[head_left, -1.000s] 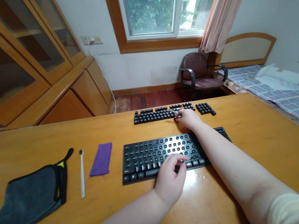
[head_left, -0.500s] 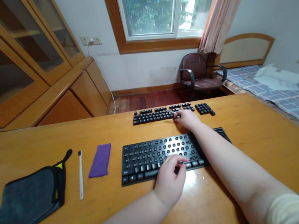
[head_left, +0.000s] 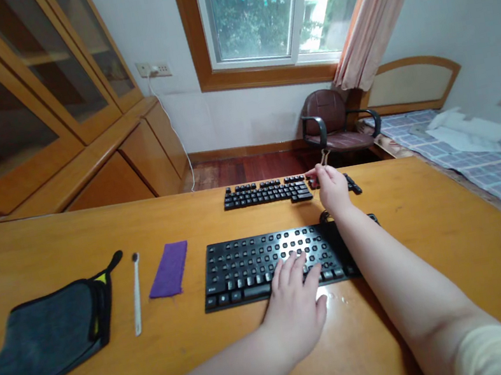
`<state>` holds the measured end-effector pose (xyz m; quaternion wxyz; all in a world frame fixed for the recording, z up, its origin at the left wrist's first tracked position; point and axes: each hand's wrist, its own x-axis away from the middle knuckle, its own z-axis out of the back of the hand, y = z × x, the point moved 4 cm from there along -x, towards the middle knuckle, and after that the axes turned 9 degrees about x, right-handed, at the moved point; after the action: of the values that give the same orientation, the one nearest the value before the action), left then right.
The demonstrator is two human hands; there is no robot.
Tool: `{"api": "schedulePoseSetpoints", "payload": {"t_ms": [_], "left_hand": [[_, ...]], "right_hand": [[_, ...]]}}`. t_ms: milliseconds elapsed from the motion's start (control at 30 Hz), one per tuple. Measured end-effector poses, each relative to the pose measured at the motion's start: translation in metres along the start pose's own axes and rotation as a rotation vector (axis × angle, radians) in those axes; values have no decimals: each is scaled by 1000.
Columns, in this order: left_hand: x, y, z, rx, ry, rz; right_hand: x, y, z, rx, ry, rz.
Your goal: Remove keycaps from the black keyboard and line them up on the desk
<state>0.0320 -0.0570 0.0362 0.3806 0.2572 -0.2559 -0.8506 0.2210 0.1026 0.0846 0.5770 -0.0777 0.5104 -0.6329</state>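
Observation:
My left hand point(head_left: 296, 312) lies with its fingers spread on the lower edge of a black keyboard point(head_left: 243, 256). Most of the keyboard's key positions are bare, while its bottom row still carries caps. Beyond it, my right hand point(head_left: 333, 189) is closed on a thin wire tool, apparently a keycap puller point(head_left: 325, 156), whose two prongs point up and away. Loose black keycaps point(head_left: 264, 195) stand in rows near the desk's far edge, and my right hand hides part of them. A small dark loop point(head_left: 326, 217) shows beside my right wrist; its kind is unclear.
To the left on the wooden desk point(head_left: 183, 354) are a purple cloth point(head_left: 169, 269), a white toothbrush point(head_left: 137, 295) and a grey cloth point(head_left: 53, 332) with black edging. Past the desk stand a chair point(head_left: 327, 112), a bed point(head_left: 489, 139) and glass-door cabinets point(head_left: 77, 140).
My left hand has gone from curled fingers to lying spread on the keyboard. My right hand has moved right with the tool, whose prongs now point upward.

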Motion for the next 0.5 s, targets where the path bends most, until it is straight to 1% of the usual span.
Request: {"api": "schedulePoseSetpoints", "payload": {"t_ms": [67, 167, 200, 233, 267, 333, 400, 467, 500], "left_hand": [[4, -1, -7, -164, -17, 31], [8, -2, -15, -317, -51, 66], [8, -2, -16, -345, -63, 71], [8, -2, -17, -361, -72, 74], [8, -3, -17, -370, -79, 75], [8, -3, -17, -371, -83, 77], [8, -2, -16, -366, -81, 74], [9, -2, -17, -362, -80, 74], [9, -2, -17, -360, -81, 77]], "right_hand": [[0, -21, 21, -133, 106, 27], [15, -52, 46, -287, 123, 85], [25, -58, 49, -314, 97, 92], [38, -60, 50, -326, 51, 90], [51, -60, 48, -315, -28, 82], [79, -53, 39, -205, -187, 111], [101, -45, 26, -17, -357, 253], [115, -41, 12, 93, -508, 418], [118, -39, 7, 127, -562, 479]]}}
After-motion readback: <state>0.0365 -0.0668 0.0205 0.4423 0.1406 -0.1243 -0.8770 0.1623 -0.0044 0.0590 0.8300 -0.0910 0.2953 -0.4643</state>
